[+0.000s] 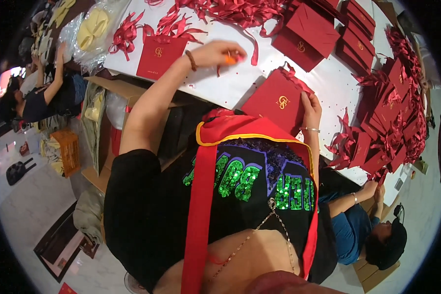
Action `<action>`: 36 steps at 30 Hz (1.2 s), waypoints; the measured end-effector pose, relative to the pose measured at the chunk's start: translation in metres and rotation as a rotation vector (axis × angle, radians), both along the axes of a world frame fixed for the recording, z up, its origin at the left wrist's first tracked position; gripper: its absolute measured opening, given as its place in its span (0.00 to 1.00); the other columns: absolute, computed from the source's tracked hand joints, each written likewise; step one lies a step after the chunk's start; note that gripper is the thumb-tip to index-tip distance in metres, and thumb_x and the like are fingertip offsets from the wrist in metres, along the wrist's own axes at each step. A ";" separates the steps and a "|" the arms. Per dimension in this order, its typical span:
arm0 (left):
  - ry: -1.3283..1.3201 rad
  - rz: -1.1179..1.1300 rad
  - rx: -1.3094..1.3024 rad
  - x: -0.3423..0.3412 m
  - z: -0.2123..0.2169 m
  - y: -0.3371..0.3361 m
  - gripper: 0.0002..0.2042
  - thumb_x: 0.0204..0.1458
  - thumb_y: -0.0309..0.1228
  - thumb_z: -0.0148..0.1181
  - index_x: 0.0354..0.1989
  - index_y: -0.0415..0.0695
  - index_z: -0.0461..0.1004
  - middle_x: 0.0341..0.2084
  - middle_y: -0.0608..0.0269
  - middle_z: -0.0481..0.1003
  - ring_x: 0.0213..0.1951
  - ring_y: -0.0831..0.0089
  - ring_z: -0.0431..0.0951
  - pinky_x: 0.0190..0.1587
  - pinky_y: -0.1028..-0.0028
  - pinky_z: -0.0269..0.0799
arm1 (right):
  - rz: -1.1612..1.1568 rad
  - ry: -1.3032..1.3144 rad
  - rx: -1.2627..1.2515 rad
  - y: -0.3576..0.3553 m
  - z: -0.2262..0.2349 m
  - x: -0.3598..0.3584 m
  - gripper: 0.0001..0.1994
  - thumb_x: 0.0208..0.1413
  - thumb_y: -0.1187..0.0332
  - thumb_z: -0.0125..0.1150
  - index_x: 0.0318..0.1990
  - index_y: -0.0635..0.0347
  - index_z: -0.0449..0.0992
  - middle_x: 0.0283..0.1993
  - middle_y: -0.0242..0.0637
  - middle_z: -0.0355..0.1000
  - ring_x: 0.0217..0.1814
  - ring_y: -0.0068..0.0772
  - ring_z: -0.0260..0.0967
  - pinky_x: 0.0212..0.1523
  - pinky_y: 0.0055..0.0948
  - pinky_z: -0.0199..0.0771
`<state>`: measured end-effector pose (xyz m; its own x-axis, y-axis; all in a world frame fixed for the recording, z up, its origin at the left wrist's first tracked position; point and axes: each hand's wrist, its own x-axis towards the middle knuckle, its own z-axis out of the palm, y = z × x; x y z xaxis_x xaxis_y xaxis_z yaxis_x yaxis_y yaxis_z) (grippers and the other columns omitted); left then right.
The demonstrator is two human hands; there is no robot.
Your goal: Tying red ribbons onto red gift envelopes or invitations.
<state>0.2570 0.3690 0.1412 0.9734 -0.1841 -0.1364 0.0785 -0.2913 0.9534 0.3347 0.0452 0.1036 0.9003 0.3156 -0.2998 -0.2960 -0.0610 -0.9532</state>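
Note:
My right hand (pixel 311 109) grips the right edge of a red paper gift bag (pixel 274 105) with a gold emblem, tilted at the table's near edge. A red ribbon (pixel 293 77) lies along the bag's top, close to the fingers of that hand. Over the table, to the left of this bag, my left hand (pixel 218 53) is closed around a small orange thing (pixel 230 60). Its kind is too blurred to make out. Another red gift bag (pixel 159 56) with ribbons lies beneath and left of my left wrist.
Loose red ribbons (pixel 235 12) are heaped along the far side of the white table (pixel 208 90). Red bags (pixel 306 36) are stacked at the far right, with a ribboned pile (pixel 387 112) nearer. Co-workers stand at the left (pixel 34 98) and right (pixel 353 225). An open cardboard box (pixel 110 85) is beside me.

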 end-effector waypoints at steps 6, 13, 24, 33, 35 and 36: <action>-0.198 0.277 0.784 0.044 -0.034 -0.022 0.16 0.52 0.34 0.44 0.51 0.55 0.64 0.29 0.52 0.74 0.32 0.54 0.74 0.31 0.60 0.67 | 0.007 0.009 0.009 0.001 0.000 -0.002 0.05 0.52 0.69 0.56 0.30 0.59 0.70 0.29 0.25 0.67 0.30 0.14 0.59 0.32 0.14 0.60; -0.604 0.513 0.299 0.060 -0.015 0.025 0.09 0.44 0.26 0.54 0.35 0.41 0.72 0.30 0.58 0.73 0.31 0.65 0.73 0.38 0.71 0.69 | -0.014 -0.015 -0.009 -0.001 -0.004 -0.003 0.05 0.52 0.69 0.56 0.31 0.61 0.72 0.29 0.24 0.67 0.31 0.14 0.60 0.34 0.14 0.60; -0.205 1.210 -0.280 -0.088 0.073 0.290 0.07 0.50 0.32 0.53 0.33 0.43 0.74 0.23 0.70 0.72 0.20 0.84 0.66 0.20 0.83 0.59 | 0.028 0.018 -0.056 -0.001 0.001 0.001 0.07 0.53 0.69 0.55 0.33 0.64 0.72 0.32 0.28 0.68 0.34 0.16 0.60 0.37 0.15 0.60; 0.304 1.262 0.543 -0.140 -0.022 0.318 0.27 0.42 0.47 0.58 0.45 0.39 0.68 0.23 0.63 0.73 0.22 0.74 0.71 0.24 0.75 0.65 | 0.009 0.037 -0.054 0.001 -0.002 0.000 0.06 0.54 0.68 0.54 0.32 0.62 0.71 0.30 0.27 0.68 0.32 0.16 0.61 0.34 0.15 0.61; 0.485 1.101 0.624 -0.135 -0.034 0.313 0.39 0.36 0.58 0.58 0.49 0.36 0.65 0.35 0.50 0.73 0.36 0.64 0.72 0.39 0.68 0.67 | 0.017 0.021 -0.054 0.001 -0.007 0.001 0.06 0.53 0.68 0.54 0.32 0.62 0.71 0.30 0.27 0.68 0.31 0.16 0.61 0.34 0.15 0.61; 0.387 1.001 0.724 -0.135 -0.042 0.306 0.43 0.34 0.62 0.56 0.53 0.38 0.61 0.45 0.44 0.67 0.47 0.58 0.68 0.49 0.64 0.62 | 0.018 0.004 -0.065 -0.001 -0.009 0.002 0.06 0.53 0.68 0.55 0.32 0.62 0.71 0.30 0.27 0.68 0.31 0.16 0.61 0.34 0.15 0.61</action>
<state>0.1217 0.6748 0.0987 0.5190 0.8310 -0.2003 0.7947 -0.3828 0.4711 0.3372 0.0442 0.0946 0.8933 0.3115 -0.3240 -0.2983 -0.1283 -0.9458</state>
